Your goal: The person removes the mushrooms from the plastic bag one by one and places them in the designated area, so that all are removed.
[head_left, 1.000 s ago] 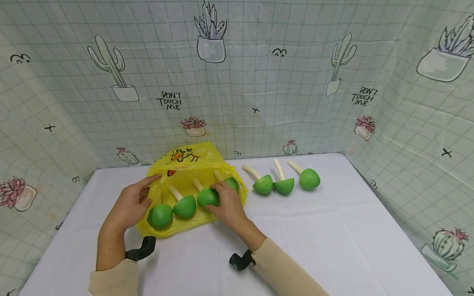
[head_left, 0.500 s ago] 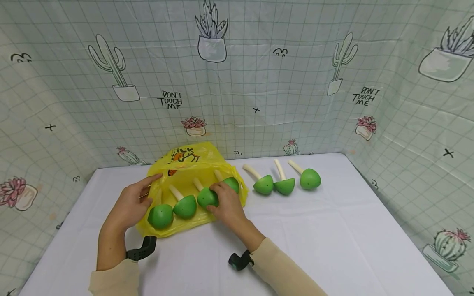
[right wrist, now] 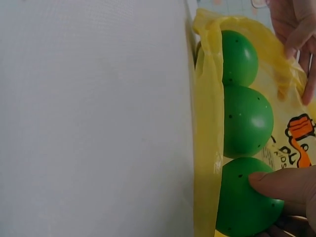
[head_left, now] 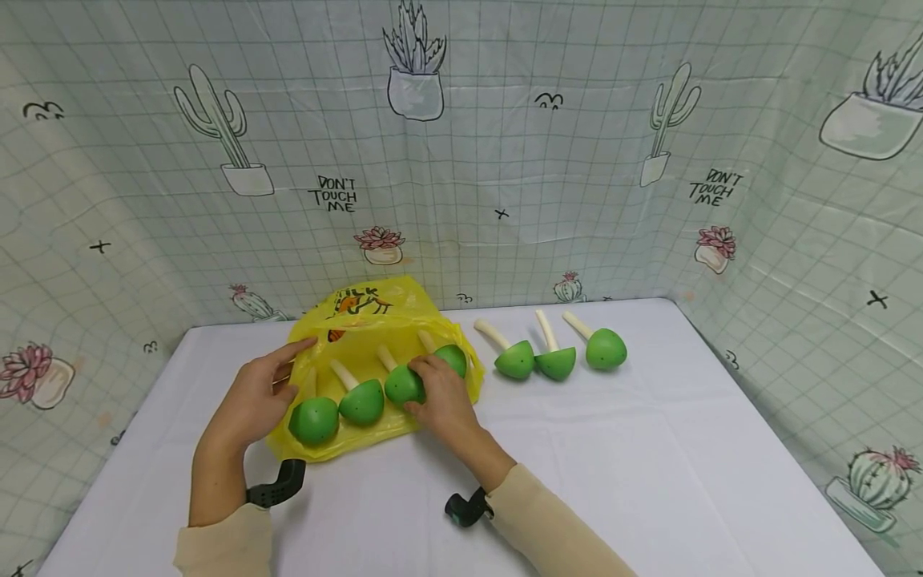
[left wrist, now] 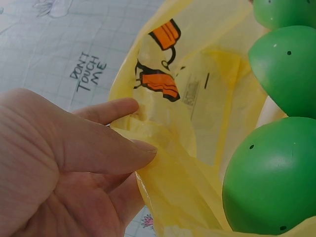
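A yellow plastic bag lies on its side, its mouth facing me. Inside it several green maracas with domed heads and pale handles lie in a row, heads toward me. My left hand pinches the bag's left rim, thumb over the film and fingers behind it in the left wrist view. At the bag's right half, my right hand grips the head of one maraca, thumb on top of the dome. The leftmost maraca sits near my left thumb. Another maraca is partly hidden behind my right fingers.
To the right of the bag, three more maracas lie side by side on the white tablecloth: a left one, a middle one and a right one. A cactus-printed curtain hangs behind and around the table.
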Tool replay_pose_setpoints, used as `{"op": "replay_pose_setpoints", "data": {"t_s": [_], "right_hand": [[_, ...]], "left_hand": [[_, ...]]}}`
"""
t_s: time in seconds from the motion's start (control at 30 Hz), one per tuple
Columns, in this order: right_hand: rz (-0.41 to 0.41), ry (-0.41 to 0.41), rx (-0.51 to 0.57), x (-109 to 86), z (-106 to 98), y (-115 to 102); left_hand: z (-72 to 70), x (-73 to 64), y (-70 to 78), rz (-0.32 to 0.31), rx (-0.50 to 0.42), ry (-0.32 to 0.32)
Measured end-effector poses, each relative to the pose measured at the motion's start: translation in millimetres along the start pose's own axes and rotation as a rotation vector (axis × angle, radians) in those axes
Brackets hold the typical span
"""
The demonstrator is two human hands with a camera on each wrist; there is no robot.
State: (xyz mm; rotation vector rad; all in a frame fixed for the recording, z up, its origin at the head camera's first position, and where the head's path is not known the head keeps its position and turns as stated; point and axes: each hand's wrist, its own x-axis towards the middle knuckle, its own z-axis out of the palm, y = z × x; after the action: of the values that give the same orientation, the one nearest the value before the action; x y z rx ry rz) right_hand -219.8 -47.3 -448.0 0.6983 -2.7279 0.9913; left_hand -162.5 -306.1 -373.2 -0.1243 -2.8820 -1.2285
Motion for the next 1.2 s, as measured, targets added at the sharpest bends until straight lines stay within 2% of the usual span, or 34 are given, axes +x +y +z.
{"op": "replay_pose_setpoints", "data": {"t_s": [0.5,0.97,1.2], "right_hand": [[-0.004,0.012,-0.023,0.2,2.0,0.6],[-0.035,0.113,0.042,-1.6,0.3,2.4],[-0.014,0.134,0.114,-3.3,-3.8,0.2]], "left_hand": [[0.0,0.5,-0.7,0.017,-0.011,0.0],[0.3,1.2,-0.8,0.003,-0.013,-0.003],[-0.4,0.5,-2.1,0.004,-0.012,-0.004]]}}
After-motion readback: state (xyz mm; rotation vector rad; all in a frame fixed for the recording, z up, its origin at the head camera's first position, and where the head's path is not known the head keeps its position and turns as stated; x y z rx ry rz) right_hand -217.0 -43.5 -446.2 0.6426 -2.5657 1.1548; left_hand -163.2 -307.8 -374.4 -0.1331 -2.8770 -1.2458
